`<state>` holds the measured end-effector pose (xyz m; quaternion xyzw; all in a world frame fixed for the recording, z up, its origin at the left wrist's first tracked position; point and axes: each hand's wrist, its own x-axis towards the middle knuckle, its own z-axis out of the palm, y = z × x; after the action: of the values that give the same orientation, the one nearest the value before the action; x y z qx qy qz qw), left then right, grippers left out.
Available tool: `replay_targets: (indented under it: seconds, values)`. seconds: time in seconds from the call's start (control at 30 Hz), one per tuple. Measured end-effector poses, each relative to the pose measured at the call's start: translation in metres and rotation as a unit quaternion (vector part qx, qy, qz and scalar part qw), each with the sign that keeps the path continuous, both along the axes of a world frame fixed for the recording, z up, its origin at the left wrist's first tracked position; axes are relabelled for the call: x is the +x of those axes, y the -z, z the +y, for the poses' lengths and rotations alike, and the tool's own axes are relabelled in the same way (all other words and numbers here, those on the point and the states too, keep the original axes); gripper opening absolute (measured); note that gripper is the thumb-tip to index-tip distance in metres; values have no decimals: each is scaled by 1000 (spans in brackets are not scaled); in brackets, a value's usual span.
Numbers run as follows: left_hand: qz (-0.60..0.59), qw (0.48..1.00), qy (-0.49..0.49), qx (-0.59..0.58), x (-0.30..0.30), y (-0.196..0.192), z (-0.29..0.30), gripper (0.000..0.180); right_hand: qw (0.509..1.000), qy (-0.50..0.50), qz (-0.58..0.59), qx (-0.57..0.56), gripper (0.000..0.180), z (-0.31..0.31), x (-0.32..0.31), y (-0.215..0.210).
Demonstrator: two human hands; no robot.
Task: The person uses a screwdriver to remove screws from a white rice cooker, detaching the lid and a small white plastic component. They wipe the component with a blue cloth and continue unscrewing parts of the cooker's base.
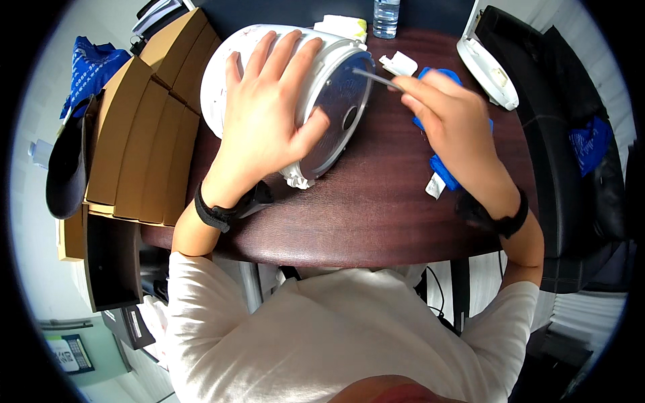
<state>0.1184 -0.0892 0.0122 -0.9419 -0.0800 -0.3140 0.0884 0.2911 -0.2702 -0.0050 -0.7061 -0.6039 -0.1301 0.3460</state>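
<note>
A white, drum-shaped appliance lies tilted on its side on the table, its dark shiny round end facing right. My left hand holds it from above, fingers spread over the white body and thumb hooked over the rim onto the end face. In my right hand is a screwdriver; its thin metal shaft points left, with the tip at the upper part of the round end. The fist hides its handle, and whether the tip sits in a screw I cannot tell. The right hand is slightly blurred.
Blue plastic wrapping lies beneath and beside my right hand. A small white part, a water bottle and a white oval cover are farther back. Cardboard boxes stand left; a black sofa is right of the table.
</note>
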Motion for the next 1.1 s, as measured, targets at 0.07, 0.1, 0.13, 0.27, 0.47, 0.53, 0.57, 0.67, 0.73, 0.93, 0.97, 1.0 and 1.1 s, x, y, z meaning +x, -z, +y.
replay_targets:
  seconds: [0.07,0.1,0.13,0.27,0.47,0.53,0.57,0.67,0.73,0.93,0.97,1.0,1.1]
  values:
    - [0,1000,6,-4,0,0,-1,70,902,-53,408,-130,22,-9,-16,0]
    - [0,1000,5,-5,0,1,-1,70,864,-86,472,-152,26,-9,-20,3]
    - [-1,1000,3,-4,1,0,-1,70,847,-114,489,-174,26,-10,-24,4]
    - [-2,1000,2,-7,1,0,-1,71,832,-139,515,-154,26,-10,-36,5]
    - [-9,1000,1,-7,-1,0,-3,71,832,-145,516,-142,25,-6,-40,2]
    - [-10,1000,0,-8,-1,1,-3,71,829,-153,517,-147,25,-5,-40,2]
    - [-11,1000,-1,-8,-2,1,-3,71,826,-157,520,-154,26,-5,-40,1]
    - [-8,1000,-4,-6,-3,2,-3,70,817,-155,529,-167,27,-5,-42,-1]
    - [-11,1000,-5,-5,-3,2,-4,70,815,-154,532,-168,27,-6,-43,-1]
    - [-19,1000,4,2,-6,4,-5,69,802,-157,551,-167,26,-7,-46,-3]
    - [-22,1000,10,8,-6,4,-4,68,800,-164,553,-164,24,-7,-47,-2]
    - [-24,1000,9,11,-5,3,-4,68,798,-170,556,-160,23,-7,-48,-2]
    - [-24,1000,8,13,-5,4,-4,68,800,-170,553,-158,22,-7,-48,-2]
